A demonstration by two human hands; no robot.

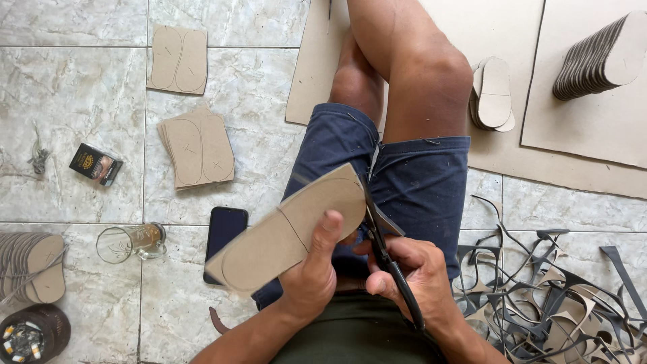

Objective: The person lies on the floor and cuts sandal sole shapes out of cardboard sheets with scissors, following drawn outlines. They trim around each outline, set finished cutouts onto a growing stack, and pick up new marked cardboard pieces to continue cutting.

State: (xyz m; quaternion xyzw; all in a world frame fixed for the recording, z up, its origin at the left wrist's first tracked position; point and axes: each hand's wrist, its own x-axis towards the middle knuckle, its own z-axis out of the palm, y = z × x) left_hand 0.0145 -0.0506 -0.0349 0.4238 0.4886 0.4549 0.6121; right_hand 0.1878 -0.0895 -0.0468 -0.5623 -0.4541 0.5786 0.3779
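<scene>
The marble-patterned tile floor fills the left side, and large sheets of brown board lie across the upper right, under the person's bare legs and navy shorts. To the right of the lap sits a tangled heap of dark and tan offcut strips. On the board, a leaning row of cut soles stands at the top right, with a smaller stack of soles beside the knee. On the tiles lie two piles of board rectangles marked with sole outlines — one higher up, one nearer the lap. Another batch of soles rests at the left edge.

Over the lap, the left hand holds a board piece with a sole outline, thumb pressed on top, the other fingers curled underneath. The right hand is wrapped tightly around the handles of black scissors, whose blades meet the board's rounded edge — how far apart the blades are cannot be told.

A black phone lies just left of the board piece, a glass mug on its side next to it. A small dark box sits further left, and a round ashtray in the bottom corner.
</scene>
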